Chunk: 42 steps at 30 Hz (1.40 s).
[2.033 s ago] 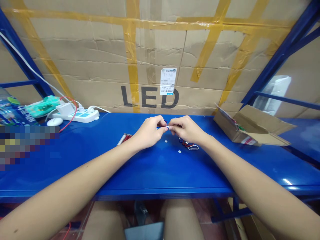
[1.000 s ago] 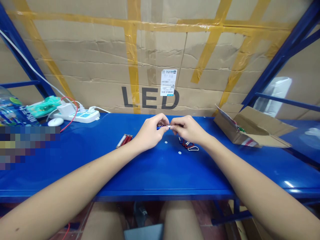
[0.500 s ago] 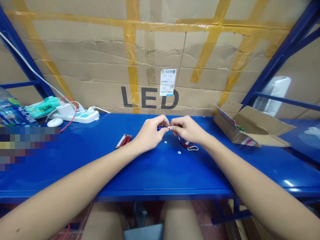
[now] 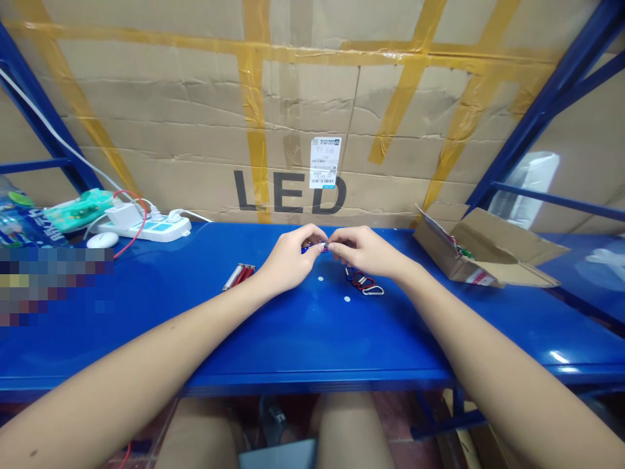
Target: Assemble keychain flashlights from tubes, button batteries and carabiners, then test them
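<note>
My left hand pinches a small blue metallic tube, mostly hidden by the fingers. The fingertips of my right hand are closed at the tube's right end, where a tiny bright part shows; what exactly they grip is too small to make out. Left of my hands, silver and red metallic tubes lie side by side, partly behind my left forearm. Several carabiners in blue, red and silver lie just below my right hand. Two small whitish round spots show on the blue tabletop.
An open cardboard box with green bits inside stands at the right. A white power strip with plugs and cables sits at the back left, near a blue-labelled bottle. A large taped carton rises behind the table.
The fingertips have come closer together, and the pale piece seen between them at the tube's end is now mostly covered. The whole view has shifted slightly.
</note>
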Tool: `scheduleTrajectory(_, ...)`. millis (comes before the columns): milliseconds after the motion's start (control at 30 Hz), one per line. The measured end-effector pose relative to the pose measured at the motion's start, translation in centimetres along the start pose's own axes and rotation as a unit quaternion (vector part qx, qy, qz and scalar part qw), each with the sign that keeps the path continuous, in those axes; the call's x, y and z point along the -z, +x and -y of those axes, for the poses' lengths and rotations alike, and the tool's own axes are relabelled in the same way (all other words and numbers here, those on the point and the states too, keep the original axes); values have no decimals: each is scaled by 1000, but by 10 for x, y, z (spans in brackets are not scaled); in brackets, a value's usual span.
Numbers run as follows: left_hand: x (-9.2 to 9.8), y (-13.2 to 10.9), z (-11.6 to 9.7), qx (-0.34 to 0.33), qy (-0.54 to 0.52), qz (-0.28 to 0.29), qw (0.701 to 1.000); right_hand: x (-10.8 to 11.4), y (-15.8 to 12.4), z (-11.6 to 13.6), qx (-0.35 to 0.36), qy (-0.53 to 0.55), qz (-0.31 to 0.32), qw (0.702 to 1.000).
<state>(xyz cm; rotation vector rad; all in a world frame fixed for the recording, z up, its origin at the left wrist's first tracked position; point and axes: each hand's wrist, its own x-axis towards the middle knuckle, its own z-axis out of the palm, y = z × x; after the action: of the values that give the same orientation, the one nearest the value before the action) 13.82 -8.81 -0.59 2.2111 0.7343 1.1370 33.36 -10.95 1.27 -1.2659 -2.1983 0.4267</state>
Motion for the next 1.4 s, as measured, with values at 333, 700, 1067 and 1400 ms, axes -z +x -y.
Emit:
scheduleTrajectory(333,2,5,17,99,9,-40,994,5,-3,-6,-145,-247,150,946)
scheduleTrajectory(700,5,5,12,95,-6,-45,994,-19,-2,8,-47,-133,83,986)
scheduleTrajectory(1067,6,4,15,72,13,-22,997,-21,6,-11,-108,352,-15,930)
scheduleTrajectory(1400,7,0,16,8,60,-1,998,-28,10,-10,-137,382,-30,914)
